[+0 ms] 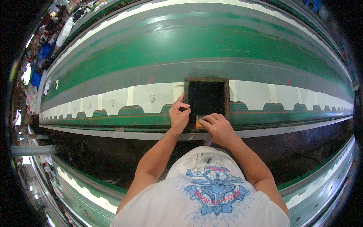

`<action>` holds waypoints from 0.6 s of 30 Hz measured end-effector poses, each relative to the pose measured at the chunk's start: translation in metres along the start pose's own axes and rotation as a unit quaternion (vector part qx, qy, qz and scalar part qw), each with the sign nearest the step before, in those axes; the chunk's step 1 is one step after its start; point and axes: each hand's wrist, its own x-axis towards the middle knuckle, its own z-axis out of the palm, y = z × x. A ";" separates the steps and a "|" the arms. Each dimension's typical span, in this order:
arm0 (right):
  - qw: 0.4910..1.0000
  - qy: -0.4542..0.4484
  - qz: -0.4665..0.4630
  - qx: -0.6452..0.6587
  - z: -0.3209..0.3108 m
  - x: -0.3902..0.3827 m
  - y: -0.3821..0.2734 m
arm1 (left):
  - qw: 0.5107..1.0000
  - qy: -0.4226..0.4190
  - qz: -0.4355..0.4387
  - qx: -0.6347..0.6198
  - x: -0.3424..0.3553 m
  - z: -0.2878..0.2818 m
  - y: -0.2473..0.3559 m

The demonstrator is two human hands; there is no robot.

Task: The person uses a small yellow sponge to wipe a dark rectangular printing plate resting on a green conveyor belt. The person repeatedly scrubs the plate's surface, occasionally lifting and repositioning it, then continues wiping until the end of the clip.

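A wood-framed printing screen (226, 96) with a dark, almost black middle lies over the row of pale cut fabric pieces (143, 97) along the near side of a long green table. My left hand (179, 116) grips the screen's left rail near its front corner, its fingers bent around the edge. At the screen's near end, my right hand (218, 128) is closed on a small squeegee (198, 122) with yellow and orange on it. The squeegee's lower part and the screen's front rail are partly hidden by that hand.
The green and grey table (181, 45) stretches far to both sides, with a pale metal rail (151, 135) along its near edge. Fabric pieces left of the screen bear small dark prints. Another long table (83, 193) stands behind me. Clutter (45, 49) fills the far left.
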 end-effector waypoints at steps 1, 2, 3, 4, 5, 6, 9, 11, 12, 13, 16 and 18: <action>0.999 -0.023 0.001 -0.023 -0.003 0.003 0.000 | 1.000 0.003 -0.003 0.001 0.000 0.000 -0.003; 0.999 -0.039 0.000 -0.021 -0.007 0.008 0.003 | 1.000 0.007 -0.004 -0.011 0.001 0.001 -0.006; 0.998 -0.058 0.000 -0.024 -0.011 0.014 0.008 | 1.000 0.010 -0.003 -0.006 0.001 0.002 -0.009; 0.997 -0.077 -0.001 -0.026 -0.016 0.020 0.014 | 1.000 0.015 0.000 -0.013 0.002 0.003 -0.011; 0.995 -0.103 0.010 -0.011 -0.021 0.027 0.021 | 1.000 0.019 -0.004 -0.019 0.002 0.004 -0.013; 0.992 -0.127 0.021 0.004 -0.026 0.036 0.031 | 1.000 0.021 0.005 -0.003 0.002 0.004 -0.013; 0.992 -0.117 0.037 0.018 -0.034 0.070 0.060 | 0.999 0.023 0.018 0.039 0.002 0.005 -0.011; 0.997 -0.058 0.046 -0.014 -0.029 0.092 0.075 | 0.998 0.020 0.030 0.059 0.003 0.007 -0.009; 0.998 -0.020 0.044 -0.032 -0.027 0.100 0.082 | 0.998 0.017 0.032 0.055 0.004 0.007 -0.008; 0.998 0.012 0.045 -0.049 -0.024 0.106 0.087 | 0.998 0.017 0.029 0.056 0.004 0.008 -0.007; 0.995 0.027 0.061 -0.074 -0.012 0.101 0.081 | 0.996 0.028 0.036 0.081 0.001 0.010 -0.004; 0.996 0.025 0.039 -0.082 -0.008 0.084 0.065 | 0.993 0.030 0.048 0.107 0.000 0.011 -0.003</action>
